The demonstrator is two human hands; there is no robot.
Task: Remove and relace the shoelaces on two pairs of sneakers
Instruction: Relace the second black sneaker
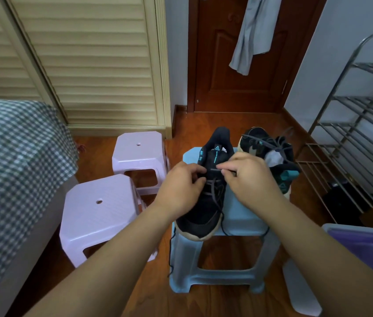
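Here the black sneaker (206, 193) lay on the light blue stool (245, 216), directly in front of the person, with its long axis running away from the body: the toe pointed back toward the person and hung a little over the near edge of the stool, and the tongue and heel were at the far end. Both hands met over the upper eyelets, about the middle of the shoe. The left hand (182, 187) was at the left side of the lacing, its fingers curled in around the dark lace (215, 187). The right hand (249, 179) was at the right side and pinched a short stretch of the same lace, which ran nearly level between the two hands, across the axis of the shoe. So the lace was to be pulled sideways, not along the shoe, and each hand was near to its own row of eyelets. Loose lace hung down over the front of the stool. The second sneaker (270, 154) lay on its side just beside the right hand, further back on the stool, with its laces slack. I judge that the lacing on the first shoe was only partly done.
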